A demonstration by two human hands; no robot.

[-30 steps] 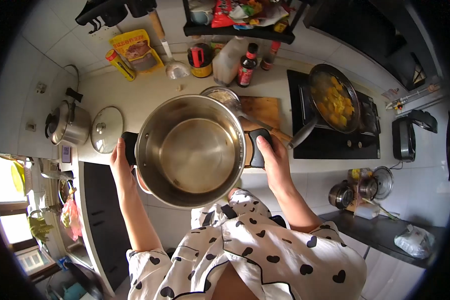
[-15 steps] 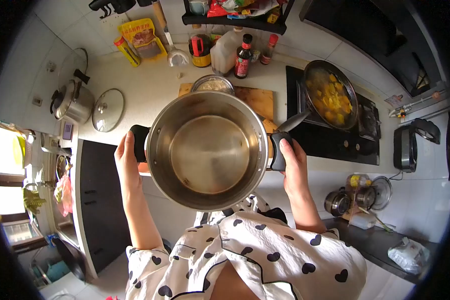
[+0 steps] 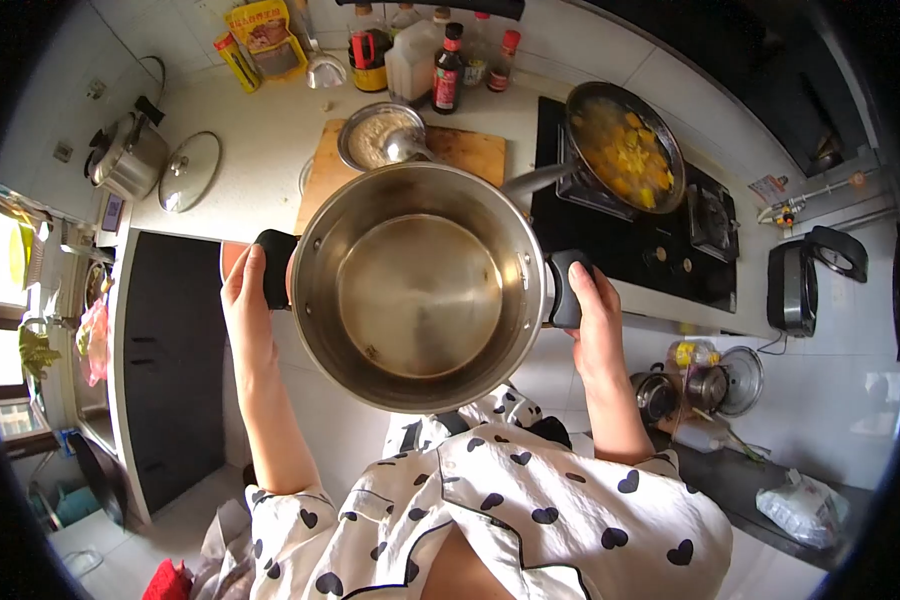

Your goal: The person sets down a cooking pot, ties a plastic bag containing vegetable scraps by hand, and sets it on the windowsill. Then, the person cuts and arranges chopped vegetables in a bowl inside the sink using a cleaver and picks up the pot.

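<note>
A wide stainless steel pot [image 3: 420, 295] hangs in front of my body, tipped so that I look down into it. Its bottom is shiny, with a small dark mark near the lower left wall. My left hand [image 3: 244, 290] is closed on the black left handle, thumb on top. On the opposite handle my right hand [image 3: 594, 305] grips the same way, thumb upward. Just beyond the pot's far rim lies a wooden cutting board [image 3: 475, 150]. A metal bowl [image 3: 348, 150] of pale food stands on it, with a ladle [image 3: 404, 144] at its right side.
A frying pan [image 3: 580, 105] of yellow chunks in liquid sits on the black stove [image 3: 620, 245], its handle pointing toward the pot. Bottles [image 3: 448, 75] line the back wall. A glass lid [image 3: 190, 172] and a pressure cooker [image 3: 132, 152] are at the left. Dark cabinet doors [image 3: 175, 350] stand below.
The counter and stove have shifted up and left in view, revealing more of the board, bowl and ladle. The pot stays between both hands, farther from the counter.
</note>
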